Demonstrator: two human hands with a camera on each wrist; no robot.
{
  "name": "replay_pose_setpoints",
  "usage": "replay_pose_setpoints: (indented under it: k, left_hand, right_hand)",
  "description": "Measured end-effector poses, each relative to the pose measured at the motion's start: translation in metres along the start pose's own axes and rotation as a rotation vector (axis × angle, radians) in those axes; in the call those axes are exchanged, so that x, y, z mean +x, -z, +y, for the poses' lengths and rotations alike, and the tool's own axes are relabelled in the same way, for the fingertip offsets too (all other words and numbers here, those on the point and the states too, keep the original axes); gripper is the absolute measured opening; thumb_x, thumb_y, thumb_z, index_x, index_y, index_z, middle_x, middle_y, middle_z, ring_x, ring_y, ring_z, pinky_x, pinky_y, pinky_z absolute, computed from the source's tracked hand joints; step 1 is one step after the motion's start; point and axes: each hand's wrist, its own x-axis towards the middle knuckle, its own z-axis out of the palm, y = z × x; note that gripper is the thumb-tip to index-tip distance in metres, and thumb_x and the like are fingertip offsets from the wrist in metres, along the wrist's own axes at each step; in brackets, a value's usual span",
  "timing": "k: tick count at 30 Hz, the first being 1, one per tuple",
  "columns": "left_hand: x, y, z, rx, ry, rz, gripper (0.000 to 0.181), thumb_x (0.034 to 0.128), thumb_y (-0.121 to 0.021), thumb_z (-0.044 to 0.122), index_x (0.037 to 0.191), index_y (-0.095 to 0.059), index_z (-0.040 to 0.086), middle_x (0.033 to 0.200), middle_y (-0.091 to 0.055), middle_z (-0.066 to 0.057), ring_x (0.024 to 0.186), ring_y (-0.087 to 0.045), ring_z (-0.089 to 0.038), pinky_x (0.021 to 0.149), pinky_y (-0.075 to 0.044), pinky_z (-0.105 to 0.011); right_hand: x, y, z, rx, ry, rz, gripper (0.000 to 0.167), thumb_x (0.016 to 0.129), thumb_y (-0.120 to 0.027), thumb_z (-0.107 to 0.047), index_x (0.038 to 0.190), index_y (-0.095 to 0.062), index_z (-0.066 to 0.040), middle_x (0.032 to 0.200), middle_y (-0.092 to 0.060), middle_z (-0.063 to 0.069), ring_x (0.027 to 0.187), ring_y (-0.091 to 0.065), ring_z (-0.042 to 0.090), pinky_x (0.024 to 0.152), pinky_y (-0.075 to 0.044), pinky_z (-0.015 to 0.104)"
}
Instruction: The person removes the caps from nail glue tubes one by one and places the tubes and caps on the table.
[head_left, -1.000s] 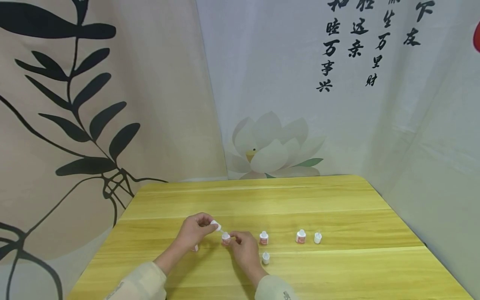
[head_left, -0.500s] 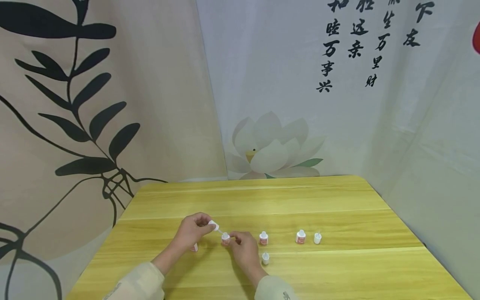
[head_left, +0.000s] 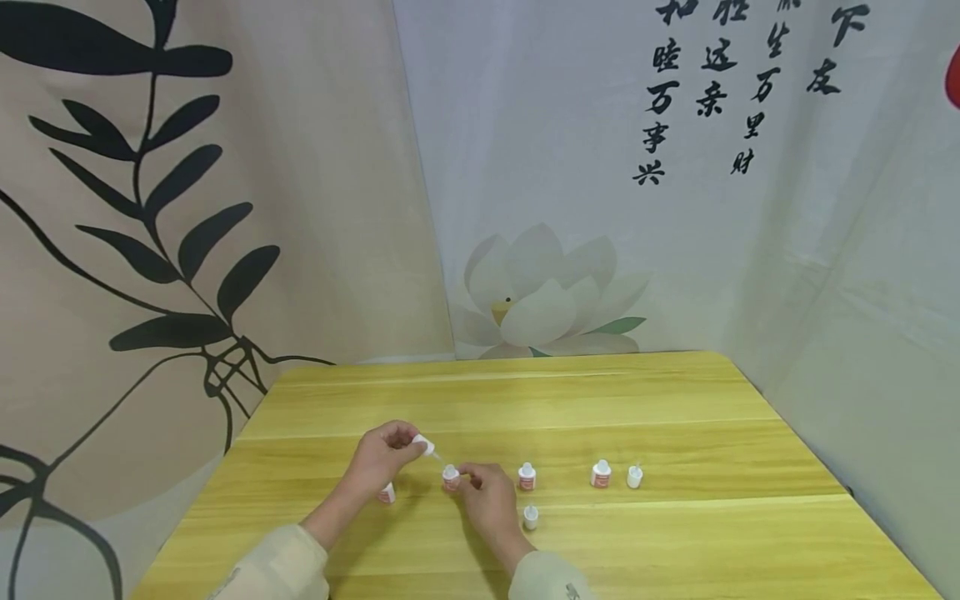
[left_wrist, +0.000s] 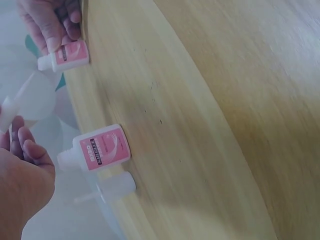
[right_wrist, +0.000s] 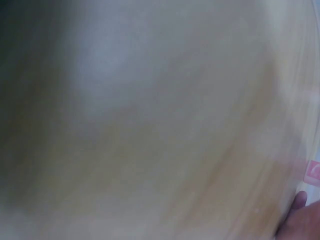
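My left hand (head_left: 382,458) pinches a white brush cap (head_left: 423,444), its thin brush slanting down toward a small bottle (head_left: 451,477). That bottle is white with a pink label and an uncapped neck. My right hand (head_left: 489,497) holds it upright on the table between thumb and fingers. In the left wrist view, the brush tip is apart from the bottle neck. Another pink-labelled bottle (left_wrist: 105,147) stands uncapped near my left hand, with a second brush cap (left_wrist: 117,186) beside it, brush upward. The right wrist view is mostly blurred table, with the held bottle (right_wrist: 313,172) at its edge.
On the wooden table (head_left: 675,550), an uncapped bottle (head_left: 527,477) stands right of my right hand, with a brush cap (head_left: 531,517) in front of it. Farther right are another bottle (head_left: 601,474) and its neighbouring brush cap (head_left: 635,477). A printed curtain (head_left: 337,208) hangs behind.
My left hand has drawn slightly left and up with the brush cap, so the brush has moved away from the bottle neck. The right hand and its bottle have stayed in place.
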Motion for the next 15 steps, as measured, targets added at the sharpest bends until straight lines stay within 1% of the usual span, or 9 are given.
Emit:
replay_pose_setpoints:
  k: [6, 9, 15]
  left_hand:
    - [0.0003, -0.0023, -0.0008, -0.022, 0.009, 0.028, 0.027, 0.0909, -0.073, 0.020, 0.114, -0.069, 0.006, 0.096, -0.067, -0.002, 0.091, -0.058, -0.018, 0.080, -0.048, -0.032]
    - [0.0009, -0.0041, -0.0029, -0.034, 0.007, 0.040, 0.029, 0.0913, -0.073, 0.022, 0.116, -0.070, 0.007, 0.099, -0.068, -0.002, 0.094, -0.060, -0.018, 0.083, -0.050, -0.034]
    - [0.0011, -0.0069, -0.0053, -0.065, 0.001, 0.051, 0.030, 0.0920, -0.072, 0.024, 0.116, -0.070, 0.006, 0.101, -0.067, -0.004, 0.094, -0.060, -0.019, 0.083, -0.049, -0.035]
  right_hand:
    - [-0.0004, -0.0001, -0.0003, 0.000, -0.007, -0.002, 0.008, 0.086, -0.076, -0.022, 0.092, -0.077, -0.017, 0.093, -0.061, -0.001, 0.085, -0.052, 0.015, 0.074, -0.044, 0.035]
    - [-0.0007, 0.0001, -0.0006, -0.002, -0.009, -0.004, 0.009, 0.086, -0.076, -0.023, 0.092, -0.077, -0.017, 0.094, -0.062, -0.001, 0.086, -0.052, 0.016, 0.074, -0.044, 0.035]
    - [-0.0008, 0.0004, 0.0000, -0.002, -0.010, 0.001, 0.011, 0.086, -0.076, -0.022, 0.095, -0.077, -0.016, 0.096, -0.062, 0.000, 0.086, -0.052, 0.016, 0.074, -0.045, 0.034]
